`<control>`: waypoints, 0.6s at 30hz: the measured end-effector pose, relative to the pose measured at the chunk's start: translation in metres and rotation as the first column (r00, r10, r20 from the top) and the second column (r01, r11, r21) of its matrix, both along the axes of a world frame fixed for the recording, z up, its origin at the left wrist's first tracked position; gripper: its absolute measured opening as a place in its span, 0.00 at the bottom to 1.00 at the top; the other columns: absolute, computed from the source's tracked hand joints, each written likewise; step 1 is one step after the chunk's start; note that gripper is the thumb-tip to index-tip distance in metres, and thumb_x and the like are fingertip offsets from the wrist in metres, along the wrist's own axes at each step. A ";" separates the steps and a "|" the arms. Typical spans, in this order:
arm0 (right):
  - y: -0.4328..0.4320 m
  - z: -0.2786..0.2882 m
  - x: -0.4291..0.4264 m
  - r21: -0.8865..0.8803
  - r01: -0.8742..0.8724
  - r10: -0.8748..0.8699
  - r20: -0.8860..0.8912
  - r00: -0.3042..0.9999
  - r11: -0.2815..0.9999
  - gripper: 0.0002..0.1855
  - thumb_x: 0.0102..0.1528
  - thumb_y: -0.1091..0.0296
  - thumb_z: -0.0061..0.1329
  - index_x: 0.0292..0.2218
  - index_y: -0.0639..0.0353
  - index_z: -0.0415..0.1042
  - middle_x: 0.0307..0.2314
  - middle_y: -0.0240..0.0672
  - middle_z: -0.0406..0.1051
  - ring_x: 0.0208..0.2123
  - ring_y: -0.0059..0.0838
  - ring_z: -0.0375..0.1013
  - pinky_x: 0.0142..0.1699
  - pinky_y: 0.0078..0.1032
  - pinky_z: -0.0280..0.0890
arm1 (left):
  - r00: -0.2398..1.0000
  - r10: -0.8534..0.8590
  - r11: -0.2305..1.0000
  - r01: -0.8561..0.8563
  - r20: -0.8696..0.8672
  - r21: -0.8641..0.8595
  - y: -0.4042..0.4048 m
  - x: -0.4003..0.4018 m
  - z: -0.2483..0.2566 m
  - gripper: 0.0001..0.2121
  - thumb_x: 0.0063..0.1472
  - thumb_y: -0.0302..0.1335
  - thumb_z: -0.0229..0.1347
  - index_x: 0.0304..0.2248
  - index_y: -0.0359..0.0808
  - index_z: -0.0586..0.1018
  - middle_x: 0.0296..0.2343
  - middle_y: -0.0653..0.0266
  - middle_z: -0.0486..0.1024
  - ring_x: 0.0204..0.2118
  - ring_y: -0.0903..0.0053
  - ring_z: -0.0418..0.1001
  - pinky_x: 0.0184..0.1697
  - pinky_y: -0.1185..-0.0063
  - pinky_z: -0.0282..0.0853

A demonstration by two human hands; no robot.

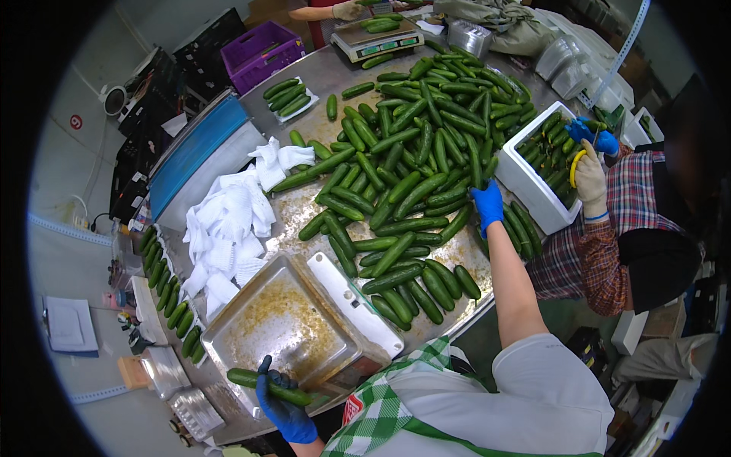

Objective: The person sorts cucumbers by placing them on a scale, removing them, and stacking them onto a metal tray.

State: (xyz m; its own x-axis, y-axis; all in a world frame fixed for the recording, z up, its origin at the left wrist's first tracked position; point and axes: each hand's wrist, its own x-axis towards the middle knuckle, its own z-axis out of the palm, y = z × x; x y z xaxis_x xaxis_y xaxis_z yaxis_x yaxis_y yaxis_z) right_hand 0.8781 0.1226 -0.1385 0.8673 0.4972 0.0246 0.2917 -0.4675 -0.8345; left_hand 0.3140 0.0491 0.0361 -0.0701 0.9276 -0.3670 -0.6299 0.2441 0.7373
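My left hand [282, 408], in a blue glove with darkened fingers, is closed around a single cucumber [243, 377]. It is beside the near corner of a weighing scale's stained metal pan [274, 325]. Out at the right edge of a large pile of cucumbers [411, 137], my right hand [488, 205] wears a blue glove. Its fingertips reach the cucumbers there, but they are partly hidden, so a grip is not clear. Several loose cucumbers [411, 291] lie between the scale and my body, on the metal table [288, 220].
A heap of white netting sleeves [228, 228] lies left of the pile. Rows of cucumbers [168, 291] line the left side. At right, a co-worker's gloved hands [591, 177] hold yellow-handled scissors [577, 165] over a white foam box [534, 191]. A second scale [374, 40] stands at the far end.
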 end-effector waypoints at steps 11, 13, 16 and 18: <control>0.033 -0.003 0.018 -0.156 0.178 -0.181 -0.003 0.983 0.972 0.35 0.35 0.61 0.59 0.43 0.67 0.60 0.39 0.52 0.67 0.41 0.46 0.68 0.46 0.35 0.63 | 0.997 0.047 0.999 -0.047 -0.067 -0.006 0.002 0.001 0.000 0.21 0.56 0.32 0.48 0.46 0.28 0.64 0.19 0.72 0.62 0.20 0.87 0.59 0.23 0.86 0.57; 0.024 -0.008 0.027 -0.053 0.158 -0.162 -0.065 0.985 0.986 0.37 0.34 0.62 0.60 0.43 0.70 0.60 0.36 0.49 0.69 0.38 0.43 0.70 0.43 0.32 0.65 | 0.996 0.056 0.998 -0.057 -0.066 -0.008 0.001 0.004 0.001 0.20 0.56 0.32 0.48 0.46 0.27 0.64 0.19 0.72 0.62 0.20 0.88 0.59 0.23 0.87 0.57; 0.014 -0.011 0.037 0.075 -0.034 0.057 -0.322 0.945 0.997 0.45 0.32 0.61 0.61 0.48 0.69 0.55 0.41 0.52 0.65 0.43 0.43 0.67 0.47 0.31 0.63 | 0.998 0.029 1.000 -0.030 -0.059 -0.002 0.002 0.003 -0.002 0.20 0.56 0.32 0.48 0.46 0.27 0.65 0.19 0.72 0.62 0.20 0.87 0.59 0.23 0.87 0.57; 0.024 -0.026 0.034 0.165 -0.062 0.098 -0.218 0.971 0.984 0.48 0.32 0.61 0.61 0.51 0.69 0.51 0.44 0.52 0.63 0.45 0.44 0.65 0.48 0.30 0.62 | 0.997 0.020 1.000 -0.020 -0.071 -0.011 0.003 0.004 -0.003 0.20 0.56 0.31 0.48 0.46 0.27 0.65 0.19 0.72 0.62 0.20 0.87 0.60 0.23 0.87 0.57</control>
State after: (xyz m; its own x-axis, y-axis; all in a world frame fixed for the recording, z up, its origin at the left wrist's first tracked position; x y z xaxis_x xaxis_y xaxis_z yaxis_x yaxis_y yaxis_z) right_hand 0.9126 0.1463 -0.1641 0.8169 0.5708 -0.0835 0.1196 -0.3091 -0.9435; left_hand 0.3175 0.0524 0.0327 -0.1147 0.9213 -0.3714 -0.5814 0.2410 0.7771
